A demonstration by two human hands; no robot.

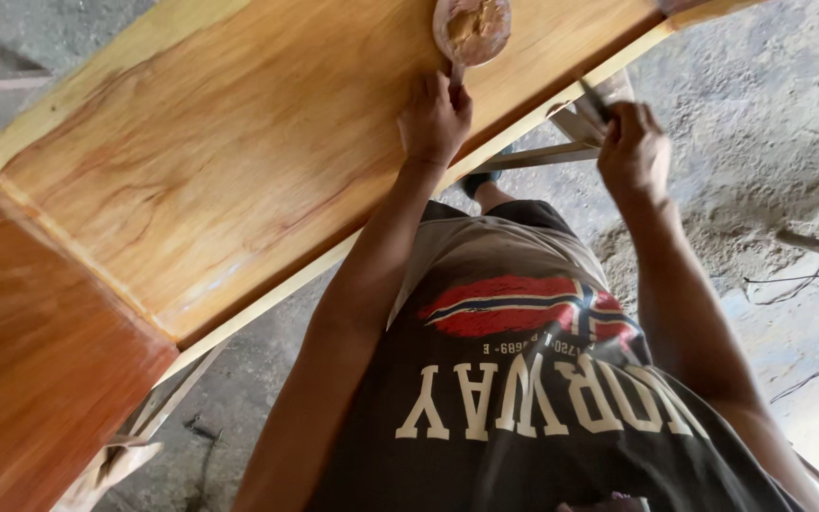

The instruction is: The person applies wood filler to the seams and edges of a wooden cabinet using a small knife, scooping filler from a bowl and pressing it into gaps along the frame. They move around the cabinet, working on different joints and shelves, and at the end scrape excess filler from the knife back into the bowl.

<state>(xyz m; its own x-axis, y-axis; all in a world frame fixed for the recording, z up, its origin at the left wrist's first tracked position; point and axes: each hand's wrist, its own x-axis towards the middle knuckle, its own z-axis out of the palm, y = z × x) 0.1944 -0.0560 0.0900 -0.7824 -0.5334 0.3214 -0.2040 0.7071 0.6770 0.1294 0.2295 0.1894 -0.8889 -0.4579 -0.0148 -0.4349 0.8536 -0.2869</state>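
A long wooden board [239,161] with orange-brown grain lies slanted across the view on a stand. My left hand [435,118] rests on its near edge, fingers closed on the handle of a round pan-like dish [471,28] smeared with brown paste that sits on the board. My right hand [632,152] hangs off the board's edge to the right, closed on a thin dark-handled tool [594,100] whose blade tip is hard to make out.
A darker reddish panel [30,360] adjoins the board at the lower left. Pale wooden stand legs [542,152] show under the board. The floor [760,104] is rough grey concrete, with a stick and loose wires [808,275] at right.
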